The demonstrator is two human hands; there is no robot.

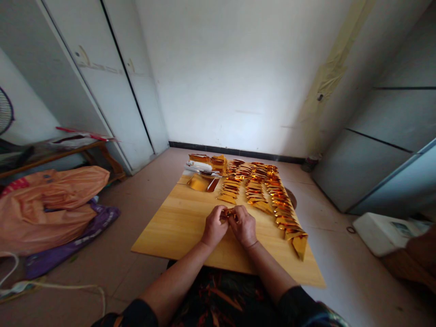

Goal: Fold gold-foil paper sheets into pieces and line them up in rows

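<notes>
My left hand [214, 225] and my right hand [244, 225] meet over the middle of a low wooden board [177, 227]. Both are closed, pinching a small piece of gold foil paper [229, 213] between their fingertips. Beyond them lie rows of folded gold foil pieces [259, 186], running from the board's far edge down along its right side to the last folded piece [299, 243]. A stack of gold foil sheets [200, 182] sits at the far left corner, with a white packet [199, 167] beside it.
Orange and purple plastic bags [51, 206] lie on the tiled floor at left, by a wooden bench [61, 152]. White cabinet doors [112, 91] stand behind. A white box [381, 231] rests on the floor at right. A white cord [61, 287] trails at lower left.
</notes>
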